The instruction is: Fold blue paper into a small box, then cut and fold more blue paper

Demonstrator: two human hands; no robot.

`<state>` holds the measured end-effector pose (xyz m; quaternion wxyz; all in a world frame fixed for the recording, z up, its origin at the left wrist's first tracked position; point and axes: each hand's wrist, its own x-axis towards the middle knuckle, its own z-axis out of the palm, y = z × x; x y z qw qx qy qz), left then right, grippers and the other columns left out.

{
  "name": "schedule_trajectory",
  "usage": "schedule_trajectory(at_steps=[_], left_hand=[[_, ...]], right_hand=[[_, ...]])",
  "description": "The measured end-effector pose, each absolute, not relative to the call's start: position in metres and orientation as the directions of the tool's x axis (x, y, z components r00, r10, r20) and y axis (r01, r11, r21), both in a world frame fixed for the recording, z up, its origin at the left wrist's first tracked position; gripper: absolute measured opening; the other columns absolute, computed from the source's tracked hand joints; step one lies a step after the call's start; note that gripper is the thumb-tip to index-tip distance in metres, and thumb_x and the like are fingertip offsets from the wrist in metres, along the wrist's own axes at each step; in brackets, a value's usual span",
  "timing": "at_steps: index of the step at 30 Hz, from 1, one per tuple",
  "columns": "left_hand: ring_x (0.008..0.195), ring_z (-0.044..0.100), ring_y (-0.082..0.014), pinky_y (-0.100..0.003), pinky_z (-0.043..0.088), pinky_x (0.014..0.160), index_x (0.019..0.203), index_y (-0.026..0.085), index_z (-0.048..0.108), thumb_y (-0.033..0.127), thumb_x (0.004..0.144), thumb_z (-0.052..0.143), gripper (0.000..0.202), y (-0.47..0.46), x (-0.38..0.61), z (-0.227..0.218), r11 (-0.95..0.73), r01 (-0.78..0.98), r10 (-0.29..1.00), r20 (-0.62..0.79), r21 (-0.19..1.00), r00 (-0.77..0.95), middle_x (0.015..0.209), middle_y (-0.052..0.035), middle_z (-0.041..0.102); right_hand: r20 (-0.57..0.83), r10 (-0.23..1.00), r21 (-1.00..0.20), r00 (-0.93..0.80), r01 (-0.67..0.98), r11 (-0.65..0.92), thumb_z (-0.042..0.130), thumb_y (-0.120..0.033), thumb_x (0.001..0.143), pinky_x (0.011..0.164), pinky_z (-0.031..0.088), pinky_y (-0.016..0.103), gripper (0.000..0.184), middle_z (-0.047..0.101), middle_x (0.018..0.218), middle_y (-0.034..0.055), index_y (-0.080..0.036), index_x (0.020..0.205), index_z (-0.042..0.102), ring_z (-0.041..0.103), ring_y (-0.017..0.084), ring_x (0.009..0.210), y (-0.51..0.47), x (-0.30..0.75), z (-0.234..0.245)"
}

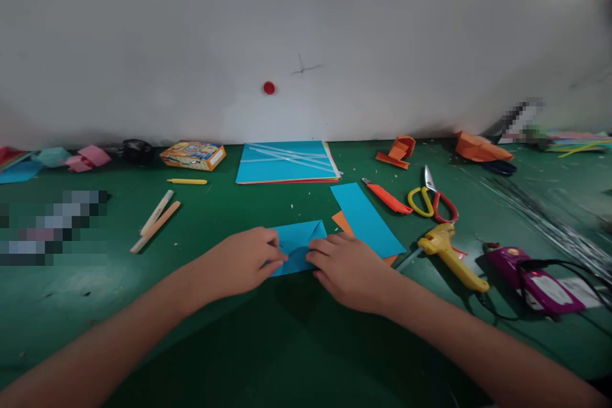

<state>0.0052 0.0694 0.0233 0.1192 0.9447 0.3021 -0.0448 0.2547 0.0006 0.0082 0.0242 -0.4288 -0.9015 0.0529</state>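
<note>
A small blue sheet of paper (pixel 295 237) lies on the green table between my hands, with a folded triangular flap at its upper right corner. My left hand (pixel 248 260) pinches the paper's left part, thumb and fingers close together. On the right side, my right hand (pixel 342 266) presses down with bent fingers over the lower right edge and partly hides it. Just beyond my right hand lies a blue paper strip (pixel 370 220), on top of an orange piece of paper (pixel 342 222).
To the right are an orange cutter (pixel 388 198), scissors (pixel 433 196), a yellow glue gun (pixel 452 255) and a purple device (pixel 530 280) with a black cable. Farther back lie a paper stack (pixel 287 162), a box (pixel 192 155) and a yellow crayon (pixel 187 182). Two sticks (pixel 156 224) lie left.
</note>
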Motion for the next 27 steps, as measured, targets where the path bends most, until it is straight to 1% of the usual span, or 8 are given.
schedule_trajectory(at_steps=[3, 6, 10, 13, 16, 20, 24, 27], left_hand=[[0.107, 0.067, -0.0262, -0.036, 0.051, 0.092, 0.126, 0.024, 0.075, 0.029, 0.101, 0.058, 0.031, 0.09, 0.019, 0.024, -0.735, 0.663, 0.642, -0.165, 0.145, 0.749, 0.119, -0.0092, 0.069], [0.118, 0.062, -0.0335, -0.041, 0.05, 0.096, 0.139, 0.018, 0.066, 0.035, 0.09, 0.072, 0.052, 0.105, 0.03, 0.021, -0.695, 0.709, 0.691, -0.163, 0.118, 0.704, 0.129, -0.0148, 0.064], [0.106, 0.067, -0.03, -0.036, 0.052, 0.082, 0.128, 0.019, 0.069, 0.034, 0.081, 0.076, 0.049, 0.114, 0.038, 0.023, -0.66, 0.741, 0.707, -0.23, 0.124, 0.669, 0.12, -0.0121, 0.068], [0.095, 0.069, -0.0252, -0.03, 0.05, 0.07, 0.123, 0.02, 0.068, 0.033, 0.081, 0.073, 0.044, 0.115, 0.043, 0.028, -0.638, 0.757, 0.708, -0.279, 0.142, 0.649, 0.115, -0.0094, 0.07], [0.104, 0.066, -0.0283, -0.032, 0.051, 0.076, 0.118, 0.02, 0.068, 0.035, 0.078, 0.076, 0.044, 0.119, 0.048, 0.033, -0.631, 0.764, 0.706, -0.309, 0.135, 0.638, 0.117, -0.0104, 0.069], [0.116, 0.061, -0.0343, -0.038, 0.05, 0.089, 0.112, 0.018, 0.069, 0.038, 0.071, 0.082, 0.047, 0.127, 0.053, 0.035, -0.651, 0.75, 0.685, -0.334, 0.12, 0.648, 0.121, -0.0133, 0.067], [0.109, 0.064, -0.0312, -0.034, 0.051, 0.083, 0.109, 0.019, 0.067, 0.038, 0.068, 0.083, 0.048, 0.134, 0.055, 0.036, -0.658, 0.739, 0.659, -0.366, 0.141, 0.657, 0.113, -0.01, 0.07], [0.094, 0.069, -0.0271, -0.03, 0.049, 0.068, 0.113, 0.017, 0.064, 0.039, 0.07, 0.082, 0.051, 0.136, 0.053, 0.035, -0.643, 0.747, 0.656, -0.382, 0.169, 0.651, 0.109, -0.009, 0.072]], right_hand=[[-0.03, 0.748, -0.102, -0.663, 0.747, 0.657, 0.051, -0.018, 0.101, 0.088, 0.051, 0.044, 0.028, 0.071, 0.125, 0.0112, -0.019, 0.121, 0.071, 0.067, 0.028, 0.099, 0.011, 0.26, 0.011], [-0.023, 0.703, -0.151, -0.711, 0.697, 0.701, 0.053, -0.009, 0.096, 0.101, 0.046, 0.044, 0.035, 0.073, 0.124, 0.0074, -0.022, 0.121, 0.073, 0.068, 0.025, 0.103, 0.021, 0.268, 0.014], [0.009, 0.684, -0.215, -0.73, 0.667, 0.714, 0.055, -0.011, 0.097, 0.119, 0.03, 0.048, 0.031, 0.075, 0.121, 0.0043, -0.023, 0.116, 0.076, 0.067, 0.023, 0.113, 0.033, 0.272, 0.016], [0.003, 0.706, -0.205, -0.708, 0.69, 0.694, 0.063, -0.019, 0.097, 0.111, 0.039, 0.047, 0.026, 0.074, 0.121, 0.0068, -0.022, 0.119, 0.075, 0.066, 0.025, 0.111, 0.038, 0.268, 0.017], [0.008, 0.726, -0.173, -0.687, 0.714, 0.678, 0.071, -0.023, 0.091, 0.103, 0.044, 0.048, 0.035, 0.06, 0.143, 0.0109, -0.025, 0.127, 0.072, 0.058, 0.031, 0.119, 0.042, 0.263, 0.018], [0.017, 0.821, -0.147, -0.571, 0.811, 0.567, 0.085, -0.031, 0.079, 0.108, 0.037, 0.06, 0.063, 0.035, 0.165, 0.0162, -0.022, 0.137, 0.062, 0.038, 0.045, 0.141, 0.049, 0.259, 0.02], [-0.072, 0.845, -0.234, -0.529, 0.833, 0.501, 0.089, -0.036, 0.076, 0.107, 0.037, 0.054, 0.08, 0.057, 0.144, 0.017, -0.018, 0.144, 0.051, 0.048, 0.039, 0.133, 0.06, 0.258, 0.022], [-0.083, 0.84, -0.227, -0.536, 0.831, 0.507, 0.09, -0.036, 0.076, 0.102, 0.039, 0.052, 0.087, 0.061, 0.138, 0.0167, -0.018, 0.148, 0.045, 0.054, 0.038, 0.124, 0.064, 0.256, 0.025]])
